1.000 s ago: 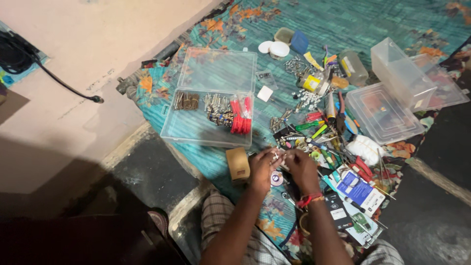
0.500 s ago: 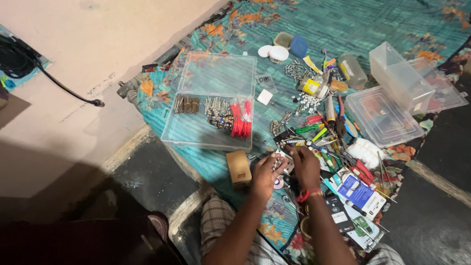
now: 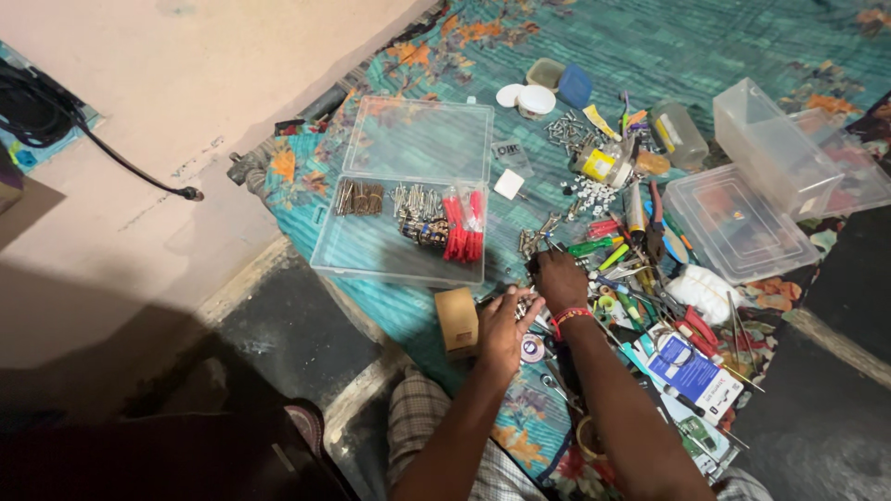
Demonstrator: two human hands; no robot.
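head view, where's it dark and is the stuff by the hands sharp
Head view: a deep shadow fills the lower left floor; the clear organiser box is evenly lit with faint sheen; the small parts around the left hand and right hand look slightly soft.

Both hands, left hand (image 3: 502,327) and right hand (image 3: 560,278), rest among scattered hardware (beside the clear organizer box (image 3: 408,215)).

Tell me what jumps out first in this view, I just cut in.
The open clear organiser case on the teal patterned cloth, holding screws and red wall plugs. To its right lies a dense scatter of small tools beside empty clear tubs. Below the case, the left hand and right hand work among the small parts.
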